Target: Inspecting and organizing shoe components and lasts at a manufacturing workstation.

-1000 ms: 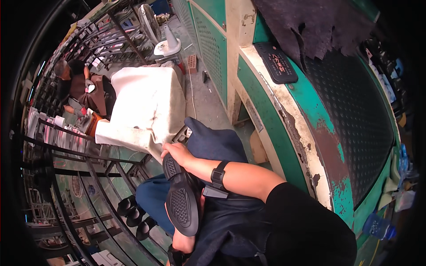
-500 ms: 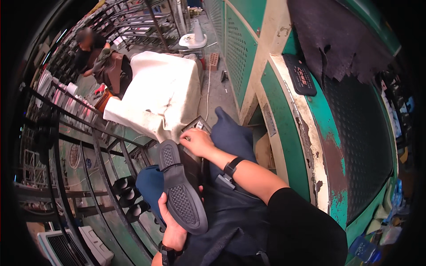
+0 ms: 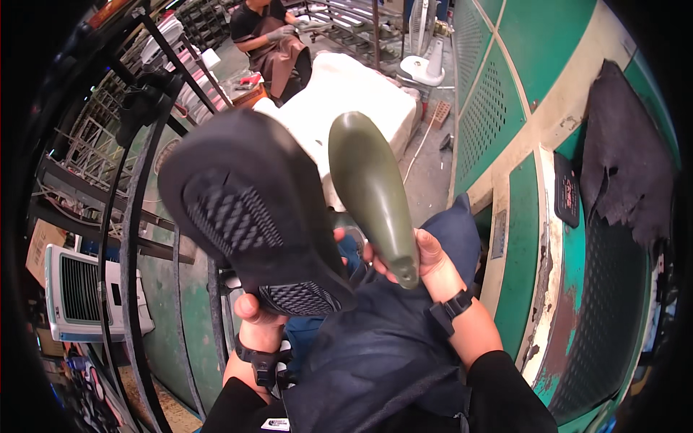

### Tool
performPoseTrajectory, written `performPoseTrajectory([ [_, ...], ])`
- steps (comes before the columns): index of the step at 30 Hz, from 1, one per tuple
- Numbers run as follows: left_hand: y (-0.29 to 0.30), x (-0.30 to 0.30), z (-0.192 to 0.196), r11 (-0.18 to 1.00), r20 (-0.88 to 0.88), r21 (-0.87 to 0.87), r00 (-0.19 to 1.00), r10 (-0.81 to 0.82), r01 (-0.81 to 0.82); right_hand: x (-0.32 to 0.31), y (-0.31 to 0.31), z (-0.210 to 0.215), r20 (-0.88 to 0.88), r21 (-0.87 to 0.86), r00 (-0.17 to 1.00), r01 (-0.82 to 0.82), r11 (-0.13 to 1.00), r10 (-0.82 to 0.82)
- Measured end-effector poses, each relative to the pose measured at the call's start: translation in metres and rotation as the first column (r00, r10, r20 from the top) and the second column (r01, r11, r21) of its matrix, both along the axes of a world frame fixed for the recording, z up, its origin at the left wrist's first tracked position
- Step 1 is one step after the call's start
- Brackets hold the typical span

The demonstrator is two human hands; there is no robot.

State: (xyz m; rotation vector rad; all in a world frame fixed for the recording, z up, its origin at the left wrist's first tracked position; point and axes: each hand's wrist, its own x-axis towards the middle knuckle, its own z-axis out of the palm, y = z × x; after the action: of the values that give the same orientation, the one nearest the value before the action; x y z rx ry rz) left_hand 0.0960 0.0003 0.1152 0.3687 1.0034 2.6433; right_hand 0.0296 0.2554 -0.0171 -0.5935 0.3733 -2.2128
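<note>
Sole toward me, a black shoe (image 3: 292,195) fills the space left of center, its textured tread in plain view. My left hand (image 3: 258,317) is closed round the heel end, with the thumb below and other fingertips at the right side. In my right hand (image 3: 432,260) is an olive-green shoe last (image 3: 372,187), gripped by its narrow end near a small hole. The last's broad end points up and away, just right of the shoe and apart from it. Both hands are over the dark apron (image 3: 361,346) on my lap.
A white cloth-covered block (image 3: 346,83) stands ahead. Beyond it sits another person (image 3: 263,36) wearing gloves and a brown apron. Black rack bars (image 3: 130,238) rise at my left, with an air cooler (image 3: 79,289) behind. A green machine (image 3: 527,195) borders my right; a fan (image 3: 422,68) stands far off.
The shoe has come up closer to the camera. My right hand, earlier beyond the shoe near the white block, has come back and now holds the shoe last. The view has shifted.
</note>
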Motion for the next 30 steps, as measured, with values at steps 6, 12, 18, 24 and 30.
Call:
performPoseTrajectory([
  [6,-0.045,0.033,-0.048,0.957,0.074,-0.183,0.967,0.243,-0.227,-0.107,-0.055,0.048,0.237,0.191,0.668,0.680,0.708,-0.705],
  [12,-0.099,0.081,-0.070,0.773,-0.134,-0.399,0.866,0.482,-0.492,-0.089,-0.130,0.026,0.228,0.509,0.910,0.192,0.839,-0.347],
  [18,-0.136,0.079,-0.060,-0.231,-0.811,-0.585,0.567,0.145,-0.778,0.000,-0.187,0.041,0.126,0.489,0.948,-0.315,0.814,0.291],
  [24,-0.145,0.089,-0.115,0.319,-0.021,-0.929,0.885,0.464,-0.189,0.042,-0.208,0.031,-0.166,0.905,0.890,-0.034,0.425,0.424],
  [30,-0.184,0.073,-0.180,-0.211,-0.160,-0.975,0.885,0.437,-0.072,0.020,-0.182,0.049,-0.251,0.926,0.777,0.019,0.378,0.577],
])
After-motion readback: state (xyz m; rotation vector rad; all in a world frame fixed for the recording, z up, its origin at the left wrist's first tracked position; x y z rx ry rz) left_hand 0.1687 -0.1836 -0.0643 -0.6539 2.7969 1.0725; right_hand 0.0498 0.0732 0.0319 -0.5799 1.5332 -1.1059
